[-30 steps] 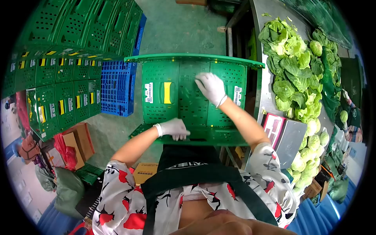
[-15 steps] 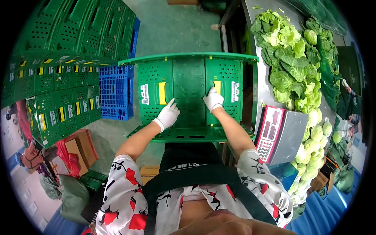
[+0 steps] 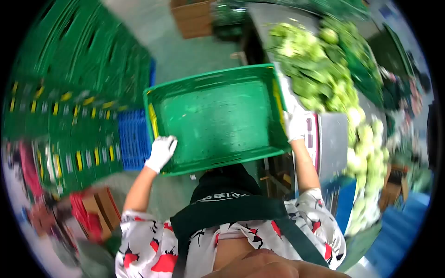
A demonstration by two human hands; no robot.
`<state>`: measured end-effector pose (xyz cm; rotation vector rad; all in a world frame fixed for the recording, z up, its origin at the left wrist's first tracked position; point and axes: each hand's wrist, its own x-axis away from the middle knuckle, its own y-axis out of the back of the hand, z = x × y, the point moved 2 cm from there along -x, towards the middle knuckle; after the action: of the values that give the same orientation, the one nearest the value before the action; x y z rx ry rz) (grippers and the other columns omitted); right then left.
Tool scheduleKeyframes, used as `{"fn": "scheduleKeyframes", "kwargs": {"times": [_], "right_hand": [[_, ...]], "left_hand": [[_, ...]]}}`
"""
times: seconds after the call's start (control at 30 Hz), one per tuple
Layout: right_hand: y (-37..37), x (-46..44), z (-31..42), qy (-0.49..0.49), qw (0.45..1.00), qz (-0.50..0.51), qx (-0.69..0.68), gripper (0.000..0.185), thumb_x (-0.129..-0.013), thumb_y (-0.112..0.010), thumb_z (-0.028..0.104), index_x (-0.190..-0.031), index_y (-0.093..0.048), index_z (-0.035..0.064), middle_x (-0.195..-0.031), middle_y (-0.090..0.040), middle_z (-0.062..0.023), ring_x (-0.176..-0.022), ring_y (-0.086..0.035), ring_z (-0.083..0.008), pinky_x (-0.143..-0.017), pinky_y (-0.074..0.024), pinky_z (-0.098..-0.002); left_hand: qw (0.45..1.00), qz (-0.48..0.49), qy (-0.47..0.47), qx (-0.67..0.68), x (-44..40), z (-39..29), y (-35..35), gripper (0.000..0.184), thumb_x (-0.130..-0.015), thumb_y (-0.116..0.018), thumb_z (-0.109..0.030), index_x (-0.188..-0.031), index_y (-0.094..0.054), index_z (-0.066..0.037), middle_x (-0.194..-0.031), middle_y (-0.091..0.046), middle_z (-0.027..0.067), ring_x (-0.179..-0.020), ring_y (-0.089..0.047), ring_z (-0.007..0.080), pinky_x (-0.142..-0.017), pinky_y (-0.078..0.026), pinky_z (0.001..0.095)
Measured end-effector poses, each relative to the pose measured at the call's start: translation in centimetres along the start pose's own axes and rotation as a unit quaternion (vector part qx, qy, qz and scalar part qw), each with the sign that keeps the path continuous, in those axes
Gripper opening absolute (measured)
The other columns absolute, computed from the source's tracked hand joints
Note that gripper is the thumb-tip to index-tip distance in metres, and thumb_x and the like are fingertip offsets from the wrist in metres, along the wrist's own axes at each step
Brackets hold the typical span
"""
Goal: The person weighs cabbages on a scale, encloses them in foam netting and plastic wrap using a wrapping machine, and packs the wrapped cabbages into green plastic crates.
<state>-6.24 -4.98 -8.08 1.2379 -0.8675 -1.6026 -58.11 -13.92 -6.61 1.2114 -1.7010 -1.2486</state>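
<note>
A green plastic crate (image 3: 218,118) with upright walls hangs in front of me, tilted a little, with nothing inside it. My left hand (image 3: 162,152), in a white glove, grips the crate's left end near the front corner, fingers curled over the rim. At the right end, my right hand (image 3: 295,124), also gloved, holds the crate wall; its fingers are partly blurred. Just right of that hand is a scale (image 3: 331,141) with a red-edged panel.
Stacked green crates (image 3: 69,120) and a blue pallet (image 3: 133,139) stand at the left. Leafy greens (image 3: 315,69) and cabbages (image 3: 364,148) cover the right-hand table. Cardboard boxes (image 3: 192,18) lie at the back. A person's sleeve (image 3: 416,95) shows far right.
The crate's side panels, folded flat before, now stand upright. My hands have moved apart from its middle to its two ends and taken hold. The view has turned, and the crate is tilted.
</note>
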Motion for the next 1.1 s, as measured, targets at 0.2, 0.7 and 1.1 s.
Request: {"fn": "scheduleKeyframes", "kwargs": {"times": [0.2,0.7,1.1], "right_hand": [[10.5,11.2,9.3,-0.067,0.985,0.109,-0.115,0.035,-0.087,-0.058,0.026,-0.11,-0.058,-0.0003,-0.089,-0.064,-0.0234,-0.084,-0.063,-0.0385,-0.076,-0.0503,-0.0486],[10.2,34.8,-2.6,-0.188,0.938,0.261,-0.13,0.052,-0.092,-0.057,0.042,-0.125,-0.057,0.002,-0.102,-0.068,-0.0199,-0.095,-0.066,-0.0365,-0.084,-0.0525,-0.0476],[34.2,43.3,-34.1,-0.46,0.724,-0.351,-0.375,0.025,-0.094,-0.066,0.017,-0.114,-0.068,0.0015,-0.102,-0.073,-0.0095,-0.087,-0.067,-0.0122,-0.08,-0.0535,-0.0288]], "left_hand": [[0.974,-0.039,-0.13,0.182,0.7,-10.8,-0.6,0.016,-0.088,-0.064,-0.009,-0.104,-0.068,-0.009,-0.083,-0.063,0.0123,-0.078,-0.06,0.0317,-0.073,-0.049,0.0429],[0.867,0.092,-0.447,0.2,-4.6,-36.7,-8.7,0.036,-0.084,-0.071,-0.013,-0.119,-0.064,-0.009,-0.088,-0.068,0.0048,-0.084,-0.065,0.0254,-0.08,-0.051,0.0387],[0.79,0.234,-0.414,0.388,-8.9,-69.7,-11.7,0.033,-0.091,-0.063,-0.001,-0.124,-0.063,-0.002,-0.098,-0.072,0.0107,-0.09,-0.069,0.017,-0.083,-0.053,0.0294]]}}
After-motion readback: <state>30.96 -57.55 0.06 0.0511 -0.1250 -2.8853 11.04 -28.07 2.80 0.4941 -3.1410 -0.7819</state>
